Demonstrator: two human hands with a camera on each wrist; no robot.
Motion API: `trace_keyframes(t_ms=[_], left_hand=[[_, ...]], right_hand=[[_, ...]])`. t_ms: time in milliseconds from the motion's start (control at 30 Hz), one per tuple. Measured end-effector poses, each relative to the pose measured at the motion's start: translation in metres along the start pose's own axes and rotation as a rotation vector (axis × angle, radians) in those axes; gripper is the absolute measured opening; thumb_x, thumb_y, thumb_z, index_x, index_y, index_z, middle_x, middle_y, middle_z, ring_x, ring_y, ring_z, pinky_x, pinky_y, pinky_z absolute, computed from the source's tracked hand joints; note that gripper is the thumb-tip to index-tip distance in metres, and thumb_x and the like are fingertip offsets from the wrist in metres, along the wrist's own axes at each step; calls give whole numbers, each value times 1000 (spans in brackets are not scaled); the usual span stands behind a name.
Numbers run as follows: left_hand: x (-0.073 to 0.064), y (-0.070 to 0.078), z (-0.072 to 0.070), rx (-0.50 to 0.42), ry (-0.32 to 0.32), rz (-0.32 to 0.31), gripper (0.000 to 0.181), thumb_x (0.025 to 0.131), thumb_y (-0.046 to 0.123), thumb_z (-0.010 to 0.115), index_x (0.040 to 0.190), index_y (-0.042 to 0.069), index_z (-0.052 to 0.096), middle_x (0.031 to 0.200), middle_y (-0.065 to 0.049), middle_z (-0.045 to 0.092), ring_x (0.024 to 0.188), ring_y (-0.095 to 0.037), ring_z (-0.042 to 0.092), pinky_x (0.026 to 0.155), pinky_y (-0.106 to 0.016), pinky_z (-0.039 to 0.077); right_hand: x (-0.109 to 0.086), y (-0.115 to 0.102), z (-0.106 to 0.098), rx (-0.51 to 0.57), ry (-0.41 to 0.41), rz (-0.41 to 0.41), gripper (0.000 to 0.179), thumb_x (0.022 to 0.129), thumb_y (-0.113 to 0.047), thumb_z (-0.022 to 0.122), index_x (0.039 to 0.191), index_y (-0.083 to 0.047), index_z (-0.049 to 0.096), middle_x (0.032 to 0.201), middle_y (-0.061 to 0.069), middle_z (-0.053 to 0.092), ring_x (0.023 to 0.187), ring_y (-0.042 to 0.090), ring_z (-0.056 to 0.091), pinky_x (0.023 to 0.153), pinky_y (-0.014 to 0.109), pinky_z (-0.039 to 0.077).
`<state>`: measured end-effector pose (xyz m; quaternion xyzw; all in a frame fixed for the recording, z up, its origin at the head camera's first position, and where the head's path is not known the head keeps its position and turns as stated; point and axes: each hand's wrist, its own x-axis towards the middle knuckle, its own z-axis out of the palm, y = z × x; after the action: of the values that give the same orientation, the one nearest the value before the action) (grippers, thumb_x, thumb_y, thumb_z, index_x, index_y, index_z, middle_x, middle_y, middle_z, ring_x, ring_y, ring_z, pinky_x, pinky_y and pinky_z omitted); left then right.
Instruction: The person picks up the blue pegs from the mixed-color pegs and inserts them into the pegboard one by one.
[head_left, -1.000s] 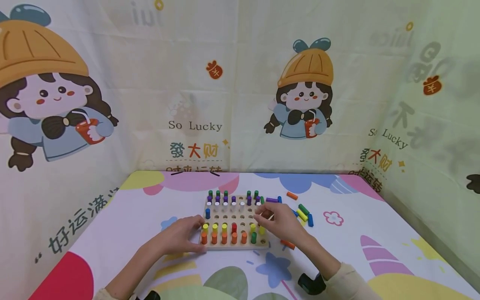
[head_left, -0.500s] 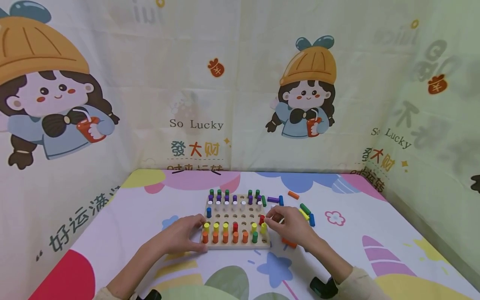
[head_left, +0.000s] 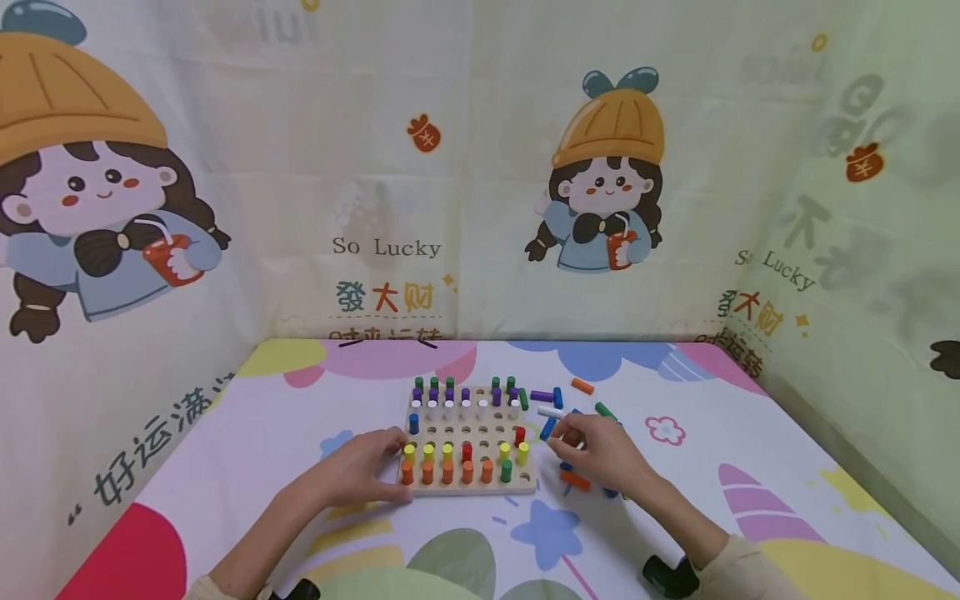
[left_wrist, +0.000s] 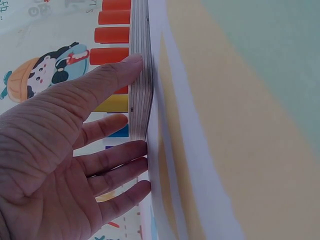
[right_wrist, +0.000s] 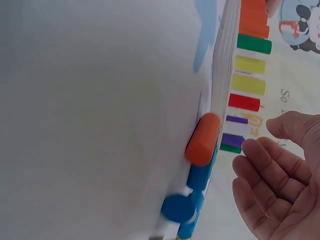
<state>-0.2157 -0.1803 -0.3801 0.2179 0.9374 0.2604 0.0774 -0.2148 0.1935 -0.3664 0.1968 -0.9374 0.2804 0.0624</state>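
Note:
A wooden pegboard [head_left: 465, 490] holds upright coloured pegs in rows, with several bare holes among them. My left hand [head_left: 360, 467] rests at its left side; in the left wrist view the thumb [left_wrist: 112, 77] touches the board's edge and the other fingers are fairly straight. A red peg [head_left: 520, 436] stands near the right edge. To the right of the board my right hand [head_left: 603, 454] is over loose pegs, its fingers loosely bent with nothing seen between them in the right wrist view. A blue peg [head_left: 548, 428] and a white peg [head_left: 551, 412] lie by its fingertips.
Right of the board lie more loose pegs: an orange peg [head_left: 575, 480] near its front, a purple peg [head_left: 542, 396] farther back, another orange peg [head_left: 582, 386] and a green peg [head_left: 605, 412]. A patterned cloth [head_left: 285, 400] covers the table; printed curtains [head_left: 487, 208] stand behind.
A red peg now stands in the board near its right edge, where my right hand was. That hand has let go and moved right, over the loose pegs. My left hand stays put.

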Motion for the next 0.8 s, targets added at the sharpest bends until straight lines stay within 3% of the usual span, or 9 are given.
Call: trace_keyframes(t_ms=[467,800], left_hand=[[0,-4,2,-15,9,4,63,76,40,91,122,10,61,117,-8,68,113,-30,62,103,-58,47],[-2,-2,1,-21,6,8,63,76,39,91,123,9,61,118,-9,68,115,-32,62,104,-58,47]], right_hand=[[-9,18,-14,-10,26,64,4,94,-18,75,94,-15,74,78,-10,66,73,9,58,64,24,50],[-14,34,-18,-57,38,123,7,92,-19,77,94,-14,73,75,-8,62,70,11,53,61,25,45]])
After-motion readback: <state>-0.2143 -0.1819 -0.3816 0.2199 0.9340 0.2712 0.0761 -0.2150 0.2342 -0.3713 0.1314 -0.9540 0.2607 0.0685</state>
